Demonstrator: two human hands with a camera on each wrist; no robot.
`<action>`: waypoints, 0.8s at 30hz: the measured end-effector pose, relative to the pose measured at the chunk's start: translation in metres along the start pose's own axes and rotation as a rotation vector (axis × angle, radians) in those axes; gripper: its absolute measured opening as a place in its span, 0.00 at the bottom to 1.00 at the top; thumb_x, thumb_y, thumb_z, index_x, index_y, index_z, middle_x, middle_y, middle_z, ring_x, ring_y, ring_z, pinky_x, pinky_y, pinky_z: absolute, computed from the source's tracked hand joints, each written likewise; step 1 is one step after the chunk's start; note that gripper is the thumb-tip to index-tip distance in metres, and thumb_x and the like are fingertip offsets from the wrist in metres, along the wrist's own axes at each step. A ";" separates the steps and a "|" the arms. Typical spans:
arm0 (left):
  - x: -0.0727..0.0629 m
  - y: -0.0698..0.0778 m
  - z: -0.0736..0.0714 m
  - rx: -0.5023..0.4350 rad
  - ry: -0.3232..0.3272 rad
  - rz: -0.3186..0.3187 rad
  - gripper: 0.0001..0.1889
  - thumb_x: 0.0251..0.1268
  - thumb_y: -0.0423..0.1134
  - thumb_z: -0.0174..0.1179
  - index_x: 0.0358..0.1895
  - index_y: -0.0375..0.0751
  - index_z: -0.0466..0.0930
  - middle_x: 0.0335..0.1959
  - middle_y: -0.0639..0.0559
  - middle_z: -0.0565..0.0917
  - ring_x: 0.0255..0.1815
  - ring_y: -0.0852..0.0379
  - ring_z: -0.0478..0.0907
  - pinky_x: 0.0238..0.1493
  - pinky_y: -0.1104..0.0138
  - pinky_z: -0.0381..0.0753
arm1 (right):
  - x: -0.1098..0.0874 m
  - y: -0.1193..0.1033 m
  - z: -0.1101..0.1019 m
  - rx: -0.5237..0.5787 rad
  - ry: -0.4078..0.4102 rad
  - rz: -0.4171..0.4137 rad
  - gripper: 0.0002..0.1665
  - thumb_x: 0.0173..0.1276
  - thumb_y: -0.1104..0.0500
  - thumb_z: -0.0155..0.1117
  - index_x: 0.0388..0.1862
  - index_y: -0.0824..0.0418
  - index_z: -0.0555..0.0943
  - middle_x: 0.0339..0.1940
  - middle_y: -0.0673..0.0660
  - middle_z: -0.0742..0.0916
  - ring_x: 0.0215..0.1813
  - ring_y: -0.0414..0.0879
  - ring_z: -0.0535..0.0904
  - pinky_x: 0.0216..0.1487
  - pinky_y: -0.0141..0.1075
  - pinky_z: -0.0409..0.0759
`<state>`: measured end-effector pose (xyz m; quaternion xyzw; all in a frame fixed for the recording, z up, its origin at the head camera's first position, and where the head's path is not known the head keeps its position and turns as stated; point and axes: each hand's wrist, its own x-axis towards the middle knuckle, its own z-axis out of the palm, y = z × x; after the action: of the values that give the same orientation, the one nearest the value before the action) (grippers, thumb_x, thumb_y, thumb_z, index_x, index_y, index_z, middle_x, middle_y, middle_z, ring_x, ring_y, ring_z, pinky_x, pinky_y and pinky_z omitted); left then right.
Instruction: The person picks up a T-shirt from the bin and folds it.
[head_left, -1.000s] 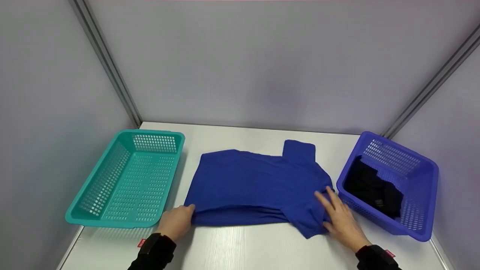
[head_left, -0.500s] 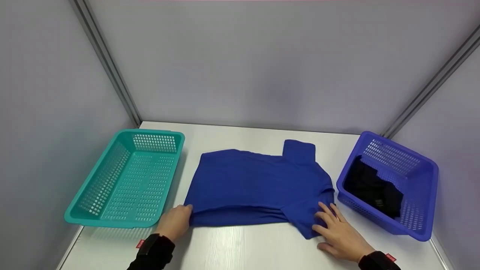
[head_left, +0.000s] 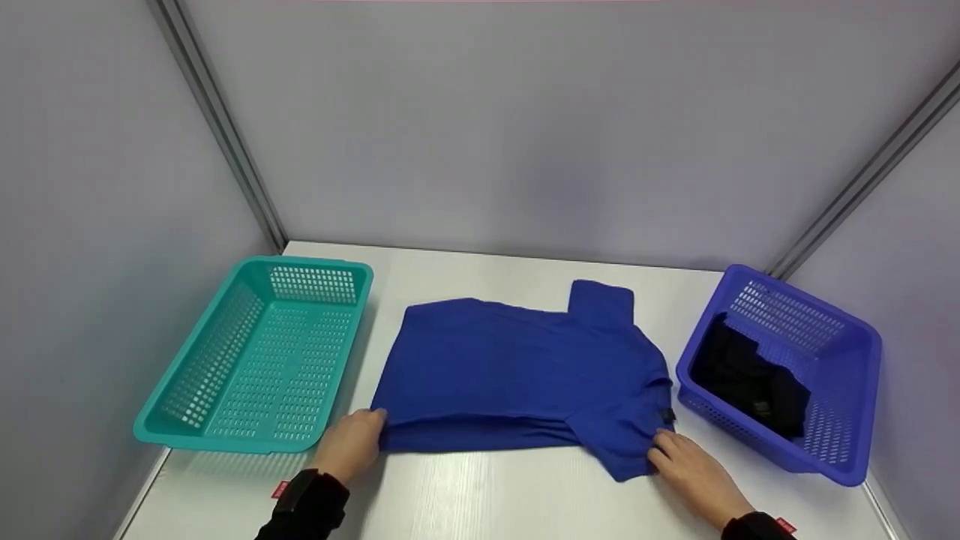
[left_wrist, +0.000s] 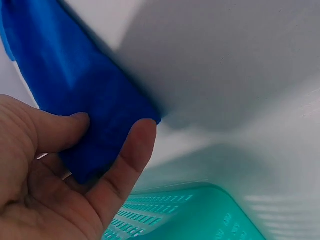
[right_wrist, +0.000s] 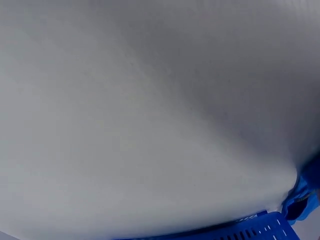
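A blue T-shirt (head_left: 510, 360) lies on the white table with its hem to the left, one sleeve (head_left: 601, 304) sticking out at the back and its near side folded over. My left hand (head_left: 349, 446) pinches the near hem corner; in the left wrist view, thumb and fingers close round the blue cloth (left_wrist: 100, 110). At the collar end my right hand (head_left: 697, 476) grips the near edge with curled fingers, just below a small dark label (head_left: 667, 415). The right wrist view catches mostly table, with a bit of the shirt (right_wrist: 300, 200) at its right edge.
A teal basket (head_left: 244, 259) stands at the left, close beside my left hand. To the right, a purple-blue basket (head_left: 862, 390) holds black cloth (head_left: 750, 382). Grey panels (head_left: 480, 135) rise behind and on both sides of the table (head_left: 465, 495).
My right hand has slid down from the collar toward the near shoulder, and its spread fingers have closed on the shirt's edge. The dark label now shows. My left hand stays at the hem.
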<state>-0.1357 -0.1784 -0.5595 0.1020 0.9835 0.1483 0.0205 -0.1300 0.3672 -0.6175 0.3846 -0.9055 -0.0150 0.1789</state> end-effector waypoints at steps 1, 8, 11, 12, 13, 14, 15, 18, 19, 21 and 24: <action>0.000 0.000 0.000 0.002 0.005 0.003 0.10 0.56 0.20 0.62 0.40 0.32 0.81 0.33 0.36 0.85 0.36 0.36 0.85 0.40 0.45 0.83 | 0.001 0.000 0.000 0.003 0.047 0.015 0.12 0.62 0.66 0.52 0.42 0.60 0.80 0.48 0.60 0.82 0.53 0.57 0.83 0.56 0.49 0.81; -0.001 -0.001 0.003 -0.009 0.091 0.030 0.10 0.52 0.18 0.61 0.36 0.33 0.79 0.31 0.38 0.84 0.32 0.37 0.84 0.35 0.46 0.83 | 0.016 0.002 -0.014 0.238 0.283 0.291 0.19 0.54 0.77 0.72 0.43 0.63 0.82 0.41 0.55 0.87 0.45 0.50 0.85 0.52 0.31 0.78; 0.000 -0.001 0.004 -0.026 0.147 0.029 0.11 0.51 0.17 0.60 0.36 0.34 0.78 0.31 0.39 0.83 0.31 0.37 0.84 0.33 0.46 0.82 | 0.025 0.003 -0.026 0.376 0.317 0.422 0.17 0.57 0.79 0.70 0.43 0.64 0.83 0.41 0.55 0.89 0.45 0.44 0.86 0.52 0.19 0.73; 0.001 0.000 0.004 -0.034 0.171 0.029 0.12 0.51 0.17 0.59 0.37 0.34 0.78 0.31 0.39 0.83 0.31 0.37 0.83 0.32 0.46 0.82 | 0.027 0.003 -0.031 0.444 0.316 0.461 0.16 0.59 0.78 0.69 0.43 0.65 0.82 0.42 0.56 0.89 0.47 0.41 0.85 0.53 0.17 0.72; 0.001 0.000 0.004 -0.042 0.199 0.032 0.12 0.51 0.17 0.59 0.37 0.34 0.78 0.31 0.39 0.82 0.30 0.37 0.83 0.31 0.46 0.82 | 0.030 0.003 -0.037 0.515 0.310 0.497 0.14 0.62 0.78 0.67 0.43 0.65 0.82 0.44 0.57 0.90 0.50 0.39 0.85 0.53 0.16 0.71; 0.001 0.001 0.004 -0.053 0.229 0.037 0.12 0.51 0.17 0.58 0.38 0.33 0.77 0.31 0.40 0.82 0.30 0.37 0.83 0.30 0.47 0.81 | 0.032 0.003 -0.042 0.593 0.295 0.536 0.12 0.65 0.77 0.65 0.44 0.65 0.82 0.45 0.57 0.90 0.52 0.35 0.84 0.53 0.16 0.71; 0.002 0.002 0.003 -0.063 0.261 0.043 0.12 0.51 0.17 0.58 0.38 0.33 0.77 0.30 0.40 0.81 0.29 0.37 0.82 0.29 0.47 0.81 | 0.034 0.003 -0.048 0.667 0.282 0.568 0.11 0.67 0.76 0.63 0.44 0.64 0.81 0.47 0.58 0.90 0.48 0.32 0.83 0.50 0.15 0.71; 0.004 0.004 0.002 -0.112 0.335 0.049 0.11 0.55 0.17 0.57 0.38 0.33 0.78 0.30 0.41 0.81 0.30 0.38 0.83 0.30 0.48 0.80 | 0.039 0.004 -0.066 0.861 0.238 0.638 0.07 0.72 0.73 0.60 0.44 0.63 0.78 0.46 0.57 0.89 0.46 0.29 0.80 0.44 0.22 0.76; 0.004 0.005 0.002 -0.132 0.351 0.043 0.10 0.57 0.17 0.57 0.38 0.34 0.78 0.31 0.41 0.81 0.31 0.38 0.83 0.31 0.48 0.81 | 0.040 0.004 -0.072 0.903 0.220 0.653 0.06 0.73 0.72 0.59 0.45 0.63 0.78 0.46 0.56 0.88 0.45 0.29 0.80 0.43 0.23 0.77; 0.006 0.006 0.000 -0.171 0.370 0.024 0.09 0.61 0.19 0.58 0.39 0.34 0.79 0.32 0.41 0.82 0.33 0.39 0.84 0.33 0.48 0.82 | 0.043 0.006 -0.085 0.996 0.182 0.668 0.04 0.76 0.69 0.58 0.46 0.65 0.76 0.46 0.54 0.85 0.42 0.33 0.78 0.40 0.27 0.77; 0.007 0.007 -0.002 -0.214 0.375 -0.013 0.07 0.64 0.21 0.59 0.41 0.34 0.81 0.36 0.41 0.85 0.38 0.39 0.86 0.38 0.48 0.84 | 0.046 0.010 -0.101 1.204 0.082 0.666 0.06 0.80 0.64 0.54 0.51 0.65 0.73 0.44 0.49 0.80 0.41 0.36 0.78 0.38 0.31 0.80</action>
<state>-0.1416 -0.1710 -0.5557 0.0634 0.9494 0.2680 -0.1512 -0.1323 0.3531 -0.5071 0.1186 -0.8186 0.5608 -0.0365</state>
